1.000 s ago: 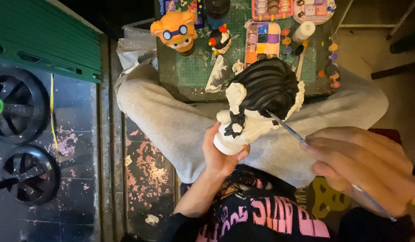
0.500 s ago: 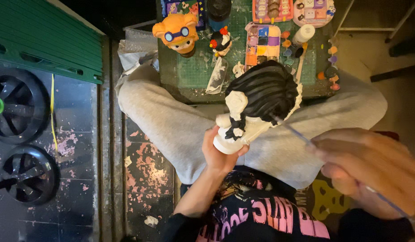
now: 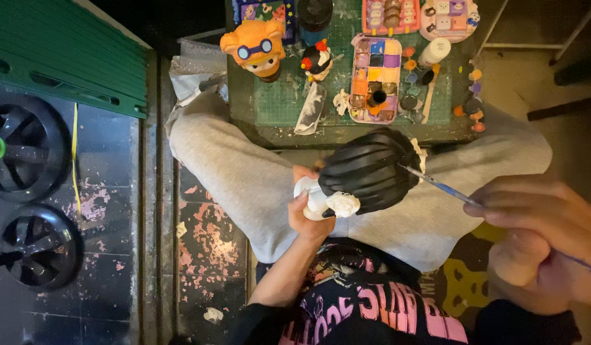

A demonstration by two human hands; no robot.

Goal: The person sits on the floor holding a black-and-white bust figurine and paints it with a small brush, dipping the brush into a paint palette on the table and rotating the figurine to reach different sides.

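— Figurine (image 3: pixel 365 182) first: where is it?

— Just right of centre, over the lap, between the grey knees. It is white plaster with black ridged hair, and the hair faces the camera. The left hand (image 3: pixel 308 214) is wrapped around its white base from seven o'clock, fingers closed firmly on it.

— And the other hand?

— The right hand (image 3: pixel 541 239) sits at four o'clock of the figurine, close to the lens and a bit blurred. Its fingers are pinched shut on a thin brush (image 3: pixel 442 186). The brush runs up toward ten o'clock from that hand, and its tip meets the hair at the figurine's right edge.

— What lies beyond the knees?

— At twelve o'clock there is a green mat (image 3: pixel 282 99) on a low table. On it, at eleven o'clock of the held piece, stands an orange figure (image 3: pixel 257 51) with blue goggles. Just beside that, toward its three o'clock, is a small black-and-white figure (image 3: pixel 318 61) with red spots. Further right lies a palette (image 3: pixel 375 80) of square wells in many colours, with small paint pots (image 3: pixel 410 83) near its right side.

— Anything to the left?

— At nine o'clock, well apart from the hands, two black wheels (image 3: pixel 24 198) rest on a worn dark floor. Above them, at ten o'clock, is a green slatted panel (image 3: pixel 65 57).
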